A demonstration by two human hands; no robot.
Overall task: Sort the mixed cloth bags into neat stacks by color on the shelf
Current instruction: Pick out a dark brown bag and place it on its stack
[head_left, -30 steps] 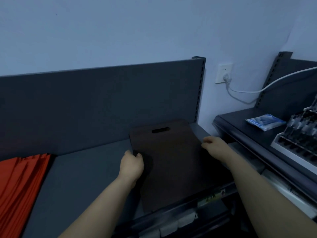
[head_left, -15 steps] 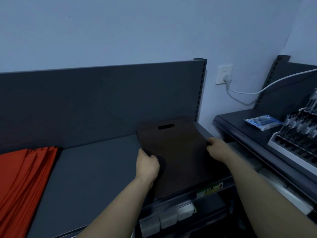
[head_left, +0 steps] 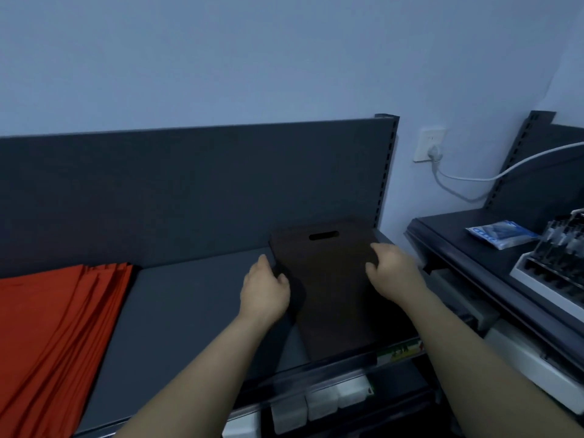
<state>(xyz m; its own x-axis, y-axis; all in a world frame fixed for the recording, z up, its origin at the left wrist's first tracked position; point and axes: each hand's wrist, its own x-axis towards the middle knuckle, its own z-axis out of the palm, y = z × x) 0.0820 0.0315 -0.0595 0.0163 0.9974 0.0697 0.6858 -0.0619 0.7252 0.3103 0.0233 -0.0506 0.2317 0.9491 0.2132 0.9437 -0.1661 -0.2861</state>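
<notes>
A dark brown cloth bag (head_left: 335,298) with a slot handle lies flat at the right end of the grey shelf (head_left: 189,311). My left hand (head_left: 265,289) is at the bag's left edge, fingers curled around that edge. My right hand (head_left: 392,270) sits on the bag's upper right part, with bent fingers and thumb pinching the cloth. A stack of red-orange cloth bags (head_left: 53,327) lies at the shelf's left end, well apart from both hands. I cannot tell whether the brown bag is one bag or a stack.
The shelf's dark back panel (head_left: 189,191) rises behind. To the right a second dark shelf (head_left: 448,235) carries a blue-white packet (head_left: 502,237) and a tray of small dark items (head_left: 556,263). A white cable hangs from a wall socket (head_left: 431,147). White boxes (head_left: 319,403) sit below.
My right hand has moved from the brown bag's right edge onto its top. The left hand has stayed at the left edge, a little further back. The bag looks slightly shifted.
</notes>
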